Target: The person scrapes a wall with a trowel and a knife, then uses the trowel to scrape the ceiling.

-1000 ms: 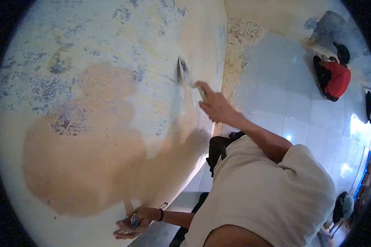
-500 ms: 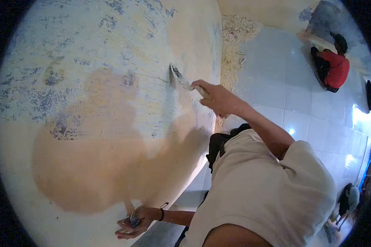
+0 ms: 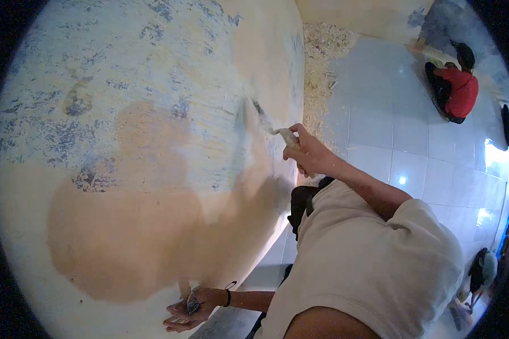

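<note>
One broad wall takes up the left of the frame, pale yellow with worn blue-grey patches in the upper left and a rounded shadow below them. At lower left, the left hand rests palm up beside the wall, its fingers loosely spread, with a small dark lump in the palm; what the lump is, and whether the thumb pins it, I cannot tell. A thin dark band circles that wrist. Near upper centre is the scraper, its blade pointing up and left at the wall, blurred, so contact is unclear. The right hand is closed firmly around its handle. Against half a second ago, this hand and the tool have shifted down and to the right, while the left hand has barely moved; I take that to mean the blade is mid-stroke or drawing back, with the work on this wall under way. Right of it, pale flakes lie on the tiled floor along the wall's foot. A white shirt fills the lower right. Farther right, a person in red crouches in the upper right, and another person shows small and indistinct in the lower right.
</note>
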A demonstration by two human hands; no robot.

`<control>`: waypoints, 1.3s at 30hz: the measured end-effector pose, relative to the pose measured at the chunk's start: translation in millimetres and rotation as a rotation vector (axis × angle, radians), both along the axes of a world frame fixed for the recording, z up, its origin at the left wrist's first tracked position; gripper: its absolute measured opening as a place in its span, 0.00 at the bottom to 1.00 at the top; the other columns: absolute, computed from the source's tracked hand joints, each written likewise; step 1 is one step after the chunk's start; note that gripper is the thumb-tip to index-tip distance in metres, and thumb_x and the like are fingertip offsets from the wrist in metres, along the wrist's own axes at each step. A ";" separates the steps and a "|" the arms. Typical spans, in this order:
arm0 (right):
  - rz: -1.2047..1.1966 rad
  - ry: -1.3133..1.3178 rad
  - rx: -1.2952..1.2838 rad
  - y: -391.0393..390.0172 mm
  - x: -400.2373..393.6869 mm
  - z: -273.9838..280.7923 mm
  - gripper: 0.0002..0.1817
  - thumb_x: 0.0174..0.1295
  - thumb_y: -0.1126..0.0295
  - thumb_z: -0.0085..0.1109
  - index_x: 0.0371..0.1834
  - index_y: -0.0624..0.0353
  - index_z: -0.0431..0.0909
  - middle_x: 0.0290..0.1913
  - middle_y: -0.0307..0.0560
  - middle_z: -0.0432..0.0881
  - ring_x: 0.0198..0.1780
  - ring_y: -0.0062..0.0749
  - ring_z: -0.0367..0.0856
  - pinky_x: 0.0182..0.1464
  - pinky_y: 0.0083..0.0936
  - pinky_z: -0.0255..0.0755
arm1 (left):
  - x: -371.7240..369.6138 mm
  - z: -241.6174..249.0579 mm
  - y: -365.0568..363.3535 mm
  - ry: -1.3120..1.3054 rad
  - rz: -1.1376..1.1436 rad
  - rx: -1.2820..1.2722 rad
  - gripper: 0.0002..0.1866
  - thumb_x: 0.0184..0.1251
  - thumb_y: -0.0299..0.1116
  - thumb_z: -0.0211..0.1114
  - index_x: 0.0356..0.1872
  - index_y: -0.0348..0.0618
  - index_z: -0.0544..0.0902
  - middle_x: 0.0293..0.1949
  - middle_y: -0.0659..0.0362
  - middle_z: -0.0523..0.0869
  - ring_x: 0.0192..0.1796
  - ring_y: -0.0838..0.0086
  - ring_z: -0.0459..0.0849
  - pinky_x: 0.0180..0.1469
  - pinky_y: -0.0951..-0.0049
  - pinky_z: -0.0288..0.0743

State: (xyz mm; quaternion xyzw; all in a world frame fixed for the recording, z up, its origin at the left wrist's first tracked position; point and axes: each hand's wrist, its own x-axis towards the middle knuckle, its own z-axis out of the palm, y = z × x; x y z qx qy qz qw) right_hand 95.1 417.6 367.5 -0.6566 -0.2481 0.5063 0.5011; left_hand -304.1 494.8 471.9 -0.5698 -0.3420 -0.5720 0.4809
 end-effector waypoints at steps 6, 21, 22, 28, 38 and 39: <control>0.088 0.037 0.119 -7.3 0.3 21.8 0.28 0.75 0.57 0.54 0.75 0.45 0.57 0.24 0.42 0.76 0.18 0.27 0.76 0.21 0.28 0.75 | -3.2 -2.0 0.6 -0.028 0.090 0.008 0.34 0.66 0.59 0.68 0.59 0.37 0.80 0.67 0.46 0.75 0.75 0.52 0.68 0.79 0.48 0.52; 0.008 0.072 0.177 30.4 -14.4 24.1 0.28 0.78 0.56 0.48 0.77 0.40 0.53 0.27 0.38 0.68 0.16 0.25 0.74 0.18 0.27 0.72 | -3.8 2.9 -0.4 0.067 0.302 0.047 0.29 0.77 0.58 0.53 0.56 0.42 0.84 0.66 0.46 0.77 0.73 0.47 0.69 0.71 0.45 0.66; 0.018 0.078 0.168 25.5 -22.5 27.7 0.28 0.78 0.56 0.49 0.76 0.41 0.52 0.26 0.40 0.70 0.16 0.27 0.76 0.18 0.29 0.73 | -2.4 4.1 -0.7 0.047 0.286 0.046 0.28 0.77 0.58 0.54 0.57 0.43 0.84 0.66 0.46 0.77 0.73 0.47 0.69 0.72 0.45 0.66; -0.028 0.090 0.155 35.4 -2.5 20.3 0.26 0.77 0.59 0.50 0.75 0.41 0.55 0.27 0.40 0.70 0.16 0.26 0.74 0.17 0.29 0.72 | 4.9 3.0 2.5 -0.038 0.209 0.034 0.25 0.78 0.52 0.54 0.56 0.41 0.83 0.67 0.44 0.74 0.75 0.46 0.65 0.72 0.41 0.63; -0.041 0.055 0.103 38.1 6.6 32.6 0.28 0.75 0.62 0.55 0.75 0.42 0.58 0.26 0.35 0.66 0.14 0.19 0.66 0.14 0.23 0.65 | 32.4 10.0 9.4 -0.186 0.083 0.087 0.21 0.79 0.49 0.53 0.51 0.40 0.83 0.67 0.41 0.72 0.76 0.42 0.62 0.71 0.35 0.62; -0.053 0.051 0.095 43.4 16.0 30.5 0.28 0.75 0.62 0.55 0.75 0.42 0.58 0.26 0.35 0.66 0.13 0.19 0.66 0.14 0.23 0.65 | 27.9 9.5 9.7 -0.174 0.109 0.097 0.23 0.79 0.51 0.52 0.50 0.41 0.83 0.67 0.41 0.72 0.76 0.42 0.62 0.70 0.35 0.62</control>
